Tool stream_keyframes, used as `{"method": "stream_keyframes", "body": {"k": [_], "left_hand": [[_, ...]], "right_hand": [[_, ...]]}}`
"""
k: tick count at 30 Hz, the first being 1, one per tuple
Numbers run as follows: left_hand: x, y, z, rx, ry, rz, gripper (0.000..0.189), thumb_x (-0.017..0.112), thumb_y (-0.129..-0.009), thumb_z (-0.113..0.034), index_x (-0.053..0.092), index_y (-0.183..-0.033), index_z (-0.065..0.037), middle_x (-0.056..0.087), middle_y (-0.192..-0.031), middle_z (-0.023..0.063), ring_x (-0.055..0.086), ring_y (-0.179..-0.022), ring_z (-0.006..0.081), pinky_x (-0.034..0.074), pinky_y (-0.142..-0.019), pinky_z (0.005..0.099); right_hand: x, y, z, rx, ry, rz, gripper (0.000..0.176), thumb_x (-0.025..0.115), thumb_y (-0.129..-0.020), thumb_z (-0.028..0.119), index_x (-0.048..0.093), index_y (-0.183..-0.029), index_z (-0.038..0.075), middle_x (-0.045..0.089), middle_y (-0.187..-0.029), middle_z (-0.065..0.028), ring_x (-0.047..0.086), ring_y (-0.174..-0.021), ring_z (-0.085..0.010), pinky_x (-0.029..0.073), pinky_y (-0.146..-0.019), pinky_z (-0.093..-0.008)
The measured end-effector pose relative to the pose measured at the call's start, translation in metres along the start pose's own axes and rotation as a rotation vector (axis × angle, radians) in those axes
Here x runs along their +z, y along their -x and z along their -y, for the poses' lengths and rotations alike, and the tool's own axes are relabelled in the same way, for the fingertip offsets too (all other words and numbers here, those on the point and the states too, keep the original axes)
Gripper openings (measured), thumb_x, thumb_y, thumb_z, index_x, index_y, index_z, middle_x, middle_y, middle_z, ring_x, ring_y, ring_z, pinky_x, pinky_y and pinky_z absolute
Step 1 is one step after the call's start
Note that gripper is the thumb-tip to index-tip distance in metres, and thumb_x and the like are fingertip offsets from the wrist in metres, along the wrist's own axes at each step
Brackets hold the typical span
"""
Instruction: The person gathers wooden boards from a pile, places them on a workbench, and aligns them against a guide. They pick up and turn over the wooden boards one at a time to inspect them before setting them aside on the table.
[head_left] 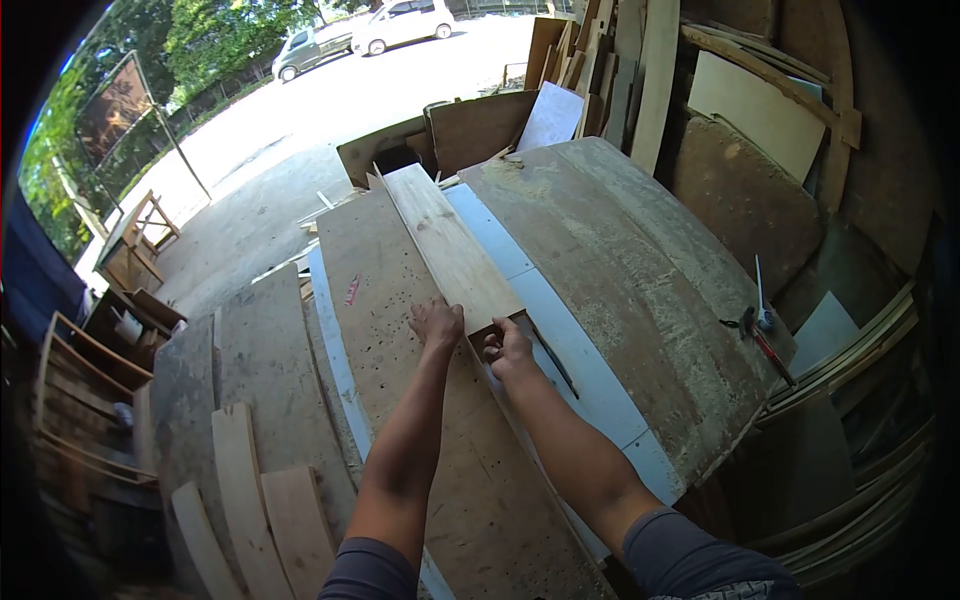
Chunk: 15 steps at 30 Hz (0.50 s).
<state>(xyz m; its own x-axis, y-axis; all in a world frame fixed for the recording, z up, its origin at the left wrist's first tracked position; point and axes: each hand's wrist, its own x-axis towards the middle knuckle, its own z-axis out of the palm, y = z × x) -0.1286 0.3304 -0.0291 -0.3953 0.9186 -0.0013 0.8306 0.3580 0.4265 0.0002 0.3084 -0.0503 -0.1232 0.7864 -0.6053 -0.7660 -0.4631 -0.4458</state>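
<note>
A long pale wooden board point(455, 250) lies lengthwise on the worktop, its near end toward me. My right hand point(510, 350) has its thumb on top of the near end and its fingers curled at that end, gripping it. Beside the board's left edge, my left hand point(437, 322) rests on the hole-marked plywood panel point(375, 290) with bent, spread fingers. Its thumb side is against or very near the board edge; contact is hard to tell. A thin dark strip point(553, 358) runs right of my right hand, over the light blue panel point(590, 385).
Pale wood pieces point(245, 490) lie at the near left. A red-handled tool point(770, 350) sits at the worktop's right edge beside a blue-and-white item point(765, 318). Leaning planks point(655, 90) and sheets stand at the back right. Vehicles point(400, 25) are parked outside.
</note>
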Motion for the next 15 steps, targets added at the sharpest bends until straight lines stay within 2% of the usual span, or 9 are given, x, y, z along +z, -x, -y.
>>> {"method": "stream_keyframes", "body": {"k": [2,4,6,8,9,10,12,14,15], "left_hand": [[-0.006,0.003,-0.004,-0.033,0.110,-0.012,0.047,0.052,-0.088,-0.033,0.055,-0.126,-0.006,0.057,-0.126,0.0185,0.043,-0.127,0.0404,0.036,-0.103,0.0534],[-0.010,0.003,-0.006,-0.064,0.219,-0.029,0.046,0.049,-0.089,-0.032,0.055,-0.127,-0.005,0.059,-0.123,0.0206,0.049,-0.122,0.0419,0.039,-0.101,0.0505],[-0.006,-0.008,-0.001,-0.084,0.367,-0.058,0.049,0.047,-0.091,-0.033,0.052,-0.129,-0.003,0.056,-0.126,0.0268,0.054,-0.114,0.0454,0.042,-0.099,0.0481],[-0.004,-0.017,0.003,-0.121,0.442,-0.020,0.051,0.046,-0.093,-0.031,0.047,-0.133,-0.001,0.053,-0.128,0.0297,0.052,-0.117,0.0461,0.041,-0.100,0.0489],[-0.002,-0.018,0.003,-0.095,0.453,-0.074,0.049,0.045,-0.094,-0.030,0.046,-0.132,0.000,0.054,-0.125,0.0306,0.053,-0.115,0.0465,0.041,-0.099,0.0495],[-0.008,-0.012,-0.002,-0.069,0.465,-0.126,0.047,0.043,-0.095,-0.028,0.046,-0.131,0.001,0.056,-0.121,0.0315,0.054,-0.113,0.0469,0.042,-0.097,0.0501],[-0.018,0.004,-0.009,-0.074,0.450,-0.134,0.043,0.043,-0.095,-0.025,0.046,-0.128,0.002,0.056,-0.119,0.0315,0.054,-0.111,0.0473,0.042,-0.095,0.0507],[-0.026,0.018,-0.010,-0.076,0.438,-0.144,0.039,0.042,-0.096,-0.023,0.046,-0.125,0.003,0.057,-0.116,0.0315,0.055,-0.109,0.0476,0.043,-0.094,0.0512],[-0.027,0.022,-0.006,-0.080,0.457,-0.124,0.042,0.042,-0.095,-0.024,0.043,-0.132,-0.003,0.058,-0.118,0.0295,0.056,-0.109,0.0458,0.044,-0.094,0.0501]], "right_hand": [[0.012,0.007,0.005,-0.021,0.052,-0.020,0.020,0.069,-0.084,0.020,0.056,-0.093,0.009,0.055,-0.074,-0.0027,0.053,-0.054,-0.0135,0.033,-0.041,-0.0245],[0.025,0.014,0.018,0.013,0.195,-0.054,0.026,0.072,-0.085,0.029,0.052,-0.087,0.013,0.052,-0.069,-0.0005,0.051,-0.051,-0.0129,0.033,-0.039,-0.0233],[0.027,0.002,0.025,0.033,0.273,-0.002,0.029,0.073,-0.084,0.033,0.051,-0.088,0.014,0.052,-0.069,-0.0006,0.048,-0.048,-0.0119,0.032,-0.038,-0.0228],[0.029,-0.006,0.029,-0.101,0.421,0.095,0.030,0.073,-0.084,0.034,0.051,-0.086,0.014,0.051,-0.068,-0.0003,0.044,-0.046,-0.0106,0.030,-0.038,-0.0228],[0.028,-0.011,0.031,-0.142,0.390,0.159,0.029,0.072,-0.085,0.032,0.053,-0.087,0.012,0.052,-0.067,-0.0006,0.048,-0.046,-0.0110,0.037,-0.037,-0.0240],[0.031,-0.001,0.033,-0.144,0.393,0.163,0.029,0.072,-0.085,0.032,0.053,-0.087,0.012,0.052,-0.067,-0.0006,0.048,-0.046,-0.0110,0.037,-0.037,-0.0240],[0.033,0.020,0.036,-0.276,0.482,0.034,0.025,0.069,-0.087,0.027,0.054,-0.089,0.007,0.053,-0.065,-0.0013,0.054,-0.047,-0.0123,0.046,-0.039,-0.0262],[0.017,0.036,0.039,-0.377,0.601,0.070,0.026,0.069,-0.087,0.026,0.055,-0.090,0.005,0.054,-0.065,-0.0021,0.056,-0.048,-0.0128,0.049,-0.041,-0.0266],[0.006,0.045,0.042,-0.482,0.715,0.104,0.026,0.068,-0.087,0.025,0.055,-0.091,0.002,0.054,-0.065,-0.0029,0.058,-0.048,-0.0133,0.052,-0.043,-0.0270]]}}
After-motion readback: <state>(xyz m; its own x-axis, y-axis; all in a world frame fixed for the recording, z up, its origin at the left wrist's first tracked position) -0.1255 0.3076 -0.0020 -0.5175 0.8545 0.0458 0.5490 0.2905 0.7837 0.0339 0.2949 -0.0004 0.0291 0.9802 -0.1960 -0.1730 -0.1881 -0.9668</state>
